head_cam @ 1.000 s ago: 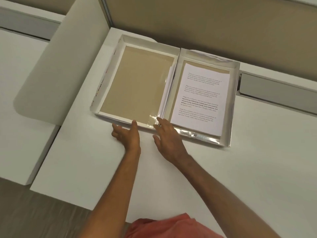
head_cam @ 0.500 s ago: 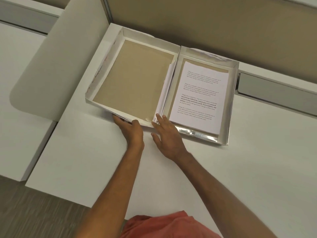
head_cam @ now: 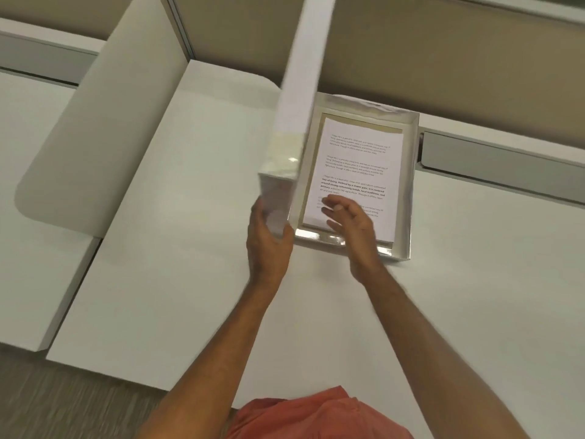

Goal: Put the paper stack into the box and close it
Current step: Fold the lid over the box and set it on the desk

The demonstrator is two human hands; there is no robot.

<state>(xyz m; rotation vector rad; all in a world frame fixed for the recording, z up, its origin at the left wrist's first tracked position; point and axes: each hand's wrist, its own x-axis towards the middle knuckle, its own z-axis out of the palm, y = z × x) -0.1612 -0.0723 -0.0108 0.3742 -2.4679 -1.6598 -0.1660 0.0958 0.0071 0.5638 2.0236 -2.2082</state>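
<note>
Left hand [head_cam: 269, 229] gripping lid [head_cam: 296, 99] near-upright at left wall of box [head_cam: 411, 185] — paper stack [head_cam: 357, 172] lying inside. Right hand [head_cam: 351, 223] hovering spread above stack; should be clearing out — lid lowering squarely.

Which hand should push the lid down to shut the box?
The left hand, probably. It already grips the near corner of the raised lid, standing almost upright beside the tray. The right hand hovers open over the paper stack, where the lid would land, so it should move away.
</note>
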